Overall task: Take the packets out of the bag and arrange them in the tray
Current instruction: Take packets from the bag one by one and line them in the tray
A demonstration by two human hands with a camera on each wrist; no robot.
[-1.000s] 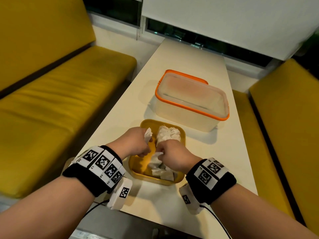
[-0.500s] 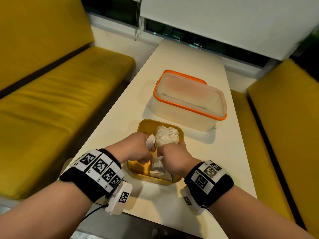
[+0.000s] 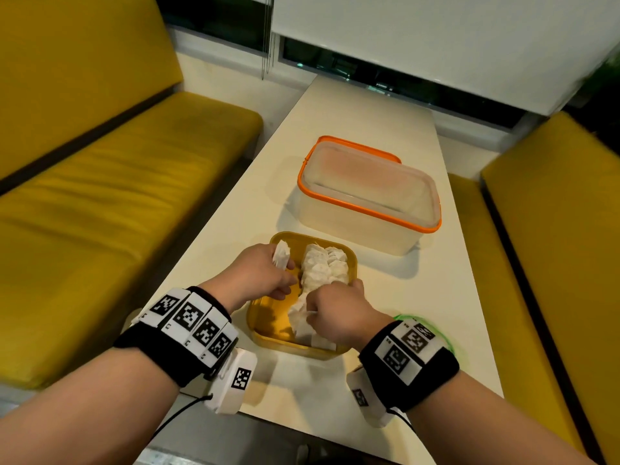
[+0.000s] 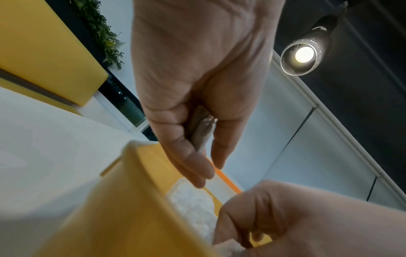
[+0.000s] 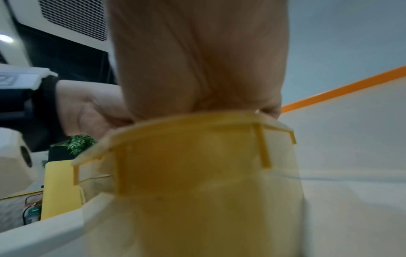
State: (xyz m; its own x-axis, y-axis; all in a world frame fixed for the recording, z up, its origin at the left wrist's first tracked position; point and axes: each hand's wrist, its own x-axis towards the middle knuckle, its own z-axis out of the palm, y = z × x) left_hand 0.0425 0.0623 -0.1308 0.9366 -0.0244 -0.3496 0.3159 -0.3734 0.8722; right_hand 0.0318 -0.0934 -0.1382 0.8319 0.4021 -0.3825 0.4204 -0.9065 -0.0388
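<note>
A yellow tray (image 3: 265, 325) sits near the table's front edge, with a row of white packets (image 3: 322, 266) standing in its far right part. My left hand (image 3: 268, 273) hovers over the tray's far left corner and pinches a few white packets (image 3: 281, 255) between thumb and fingers; the left wrist view shows those packets (image 4: 201, 132) edge-on in the grip. My right hand (image 3: 335, 313) is curled around more packets (image 3: 300, 317) at the near middle of the tray. In the right wrist view the tray wall (image 5: 186, 165) hides the right fingers.
A clear plastic box with an orange rim (image 3: 369, 196) stands just beyond the tray. A green-edged thing (image 3: 426, 322) peeks out by my right wrist; what it is cannot be told. Yellow benches (image 3: 117, 196) flank the narrow white table (image 3: 352, 122).
My hands have drawn apart a little. The left hand has carried its packets toward the tray's far left corner, and the right hand still grips packets in the tray.
</note>
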